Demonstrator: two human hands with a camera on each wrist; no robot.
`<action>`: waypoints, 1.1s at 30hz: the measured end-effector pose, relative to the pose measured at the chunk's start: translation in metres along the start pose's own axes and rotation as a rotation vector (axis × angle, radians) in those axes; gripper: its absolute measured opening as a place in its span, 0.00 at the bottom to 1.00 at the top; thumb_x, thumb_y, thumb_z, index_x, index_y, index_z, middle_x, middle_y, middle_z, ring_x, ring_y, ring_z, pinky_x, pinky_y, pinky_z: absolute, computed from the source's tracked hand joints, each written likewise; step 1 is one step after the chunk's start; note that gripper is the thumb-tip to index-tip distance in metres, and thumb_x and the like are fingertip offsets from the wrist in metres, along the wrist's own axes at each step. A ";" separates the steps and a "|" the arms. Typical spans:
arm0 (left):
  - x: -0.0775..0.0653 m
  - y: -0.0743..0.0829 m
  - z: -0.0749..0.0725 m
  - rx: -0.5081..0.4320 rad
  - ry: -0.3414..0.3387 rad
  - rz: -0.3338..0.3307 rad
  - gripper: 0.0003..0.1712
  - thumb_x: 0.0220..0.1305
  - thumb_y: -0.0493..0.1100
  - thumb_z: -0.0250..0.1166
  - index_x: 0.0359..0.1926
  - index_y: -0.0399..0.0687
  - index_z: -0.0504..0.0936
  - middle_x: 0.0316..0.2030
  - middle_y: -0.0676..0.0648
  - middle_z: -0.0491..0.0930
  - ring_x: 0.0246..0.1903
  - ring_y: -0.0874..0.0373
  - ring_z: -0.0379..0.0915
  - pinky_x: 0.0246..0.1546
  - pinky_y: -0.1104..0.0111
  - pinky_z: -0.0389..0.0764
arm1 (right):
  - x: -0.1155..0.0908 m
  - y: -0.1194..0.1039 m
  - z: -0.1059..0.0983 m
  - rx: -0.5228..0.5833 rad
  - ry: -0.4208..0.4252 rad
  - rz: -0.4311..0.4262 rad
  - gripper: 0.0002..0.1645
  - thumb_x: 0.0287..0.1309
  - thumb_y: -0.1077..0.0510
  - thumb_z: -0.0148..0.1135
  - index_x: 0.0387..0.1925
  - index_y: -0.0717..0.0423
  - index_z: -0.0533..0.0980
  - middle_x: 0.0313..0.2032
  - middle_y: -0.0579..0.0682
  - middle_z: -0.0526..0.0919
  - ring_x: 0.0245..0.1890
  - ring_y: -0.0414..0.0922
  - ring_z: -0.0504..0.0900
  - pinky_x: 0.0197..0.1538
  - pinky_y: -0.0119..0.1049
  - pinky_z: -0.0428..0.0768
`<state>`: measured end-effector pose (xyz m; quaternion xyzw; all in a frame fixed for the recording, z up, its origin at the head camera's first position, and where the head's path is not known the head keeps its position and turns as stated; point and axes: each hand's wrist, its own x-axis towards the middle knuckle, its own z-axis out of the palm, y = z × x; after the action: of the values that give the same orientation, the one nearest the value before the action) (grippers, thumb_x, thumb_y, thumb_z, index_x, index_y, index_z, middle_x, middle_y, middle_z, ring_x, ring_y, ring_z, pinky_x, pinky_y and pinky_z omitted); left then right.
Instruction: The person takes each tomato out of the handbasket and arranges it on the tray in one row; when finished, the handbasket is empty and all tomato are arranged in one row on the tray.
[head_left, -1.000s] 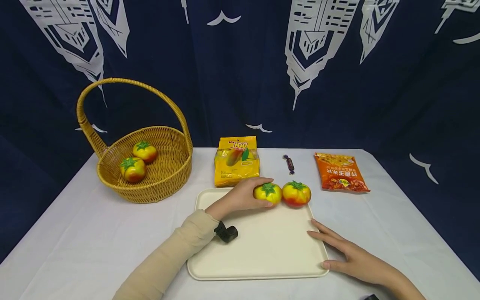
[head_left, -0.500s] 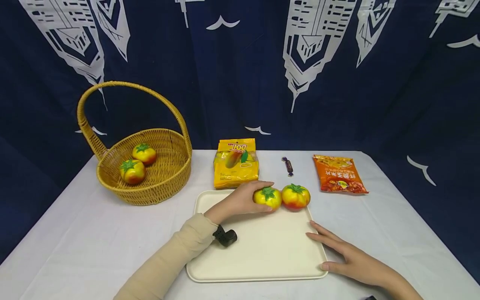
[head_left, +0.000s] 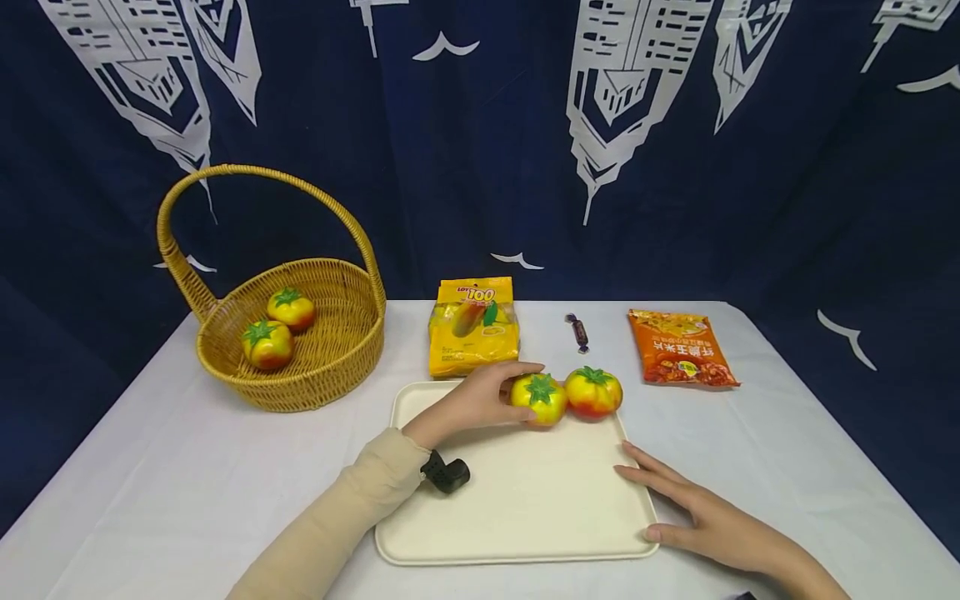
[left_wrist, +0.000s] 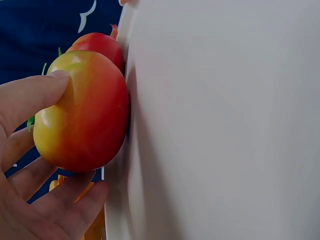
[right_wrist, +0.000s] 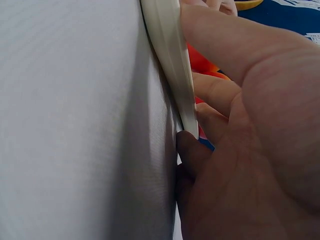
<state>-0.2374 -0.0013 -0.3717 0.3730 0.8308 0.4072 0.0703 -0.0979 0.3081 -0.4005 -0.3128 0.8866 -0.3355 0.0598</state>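
My left hand (head_left: 472, 400) is loosely around a yellow-red toy tomato (head_left: 543, 406) with a green leafy top. In the left wrist view, its thumb overlaps the tomato (left_wrist: 90, 115) and the other fingers spread loosely beside it. This tomato stands at the back of a cream tray (head_left: 517, 517), next to a second tomato (head_left: 593, 400) at the back right corner. On the tray's right rim rests my right hand (head_left: 705, 521), fingers stretched out. The right wrist view shows that hand against the tray edge (right_wrist: 172, 50).
A wicker basket (head_left: 345, 367) with two more toy tomatoes (head_left: 268, 344) stands at the back left. Behind the tray are a yellow candy bag (head_left: 472, 329), a small wrapped candy (head_left: 578, 333) and an orange snack bag (head_left: 682, 348). A dark blue curtain (head_left: 465, 167) hangs behind the white table.
The left hand has drawn back slightly to the left and loosened around the tomato, which sits a little further right. The right hand stays at the tray's rim.
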 end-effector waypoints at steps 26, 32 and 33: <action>-0.062 0.013 -0.092 -0.274 0.139 -0.065 0.30 0.58 0.36 0.67 0.62 0.39 0.70 0.61 0.43 0.67 0.57 0.44 0.66 0.48 0.61 0.75 | 0.003 0.000 0.000 0.000 -0.021 0.039 0.36 0.58 0.47 0.61 0.67 0.45 0.63 0.71 0.49 0.50 0.64 0.22 0.43 0.56 0.19 0.52; -0.115 0.002 -0.152 -0.224 0.294 -0.141 0.30 0.62 0.45 0.64 0.64 0.44 0.69 0.60 0.46 0.68 0.56 0.51 0.67 0.50 0.66 0.73 | 0.001 0.002 0.000 -0.013 -0.042 0.073 0.37 0.58 0.45 0.61 0.67 0.44 0.62 0.71 0.47 0.49 0.62 0.19 0.42 0.55 0.22 0.57; -0.124 -0.001 -0.162 -0.223 0.332 -0.166 0.30 0.63 0.46 0.64 0.64 0.45 0.69 0.60 0.47 0.68 0.56 0.53 0.68 0.50 0.68 0.72 | 0.002 0.003 0.000 -0.010 -0.043 0.071 0.37 0.58 0.45 0.61 0.67 0.44 0.62 0.71 0.47 0.49 0.62 0.19 0.42 0.55 0.22 0.57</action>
<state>-0.2177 -0.1863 -0.2890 0.2209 0.8087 0.5452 0.0067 -0.1005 0.3088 -0.4022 -0.2887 0.8973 -0.3217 0.0890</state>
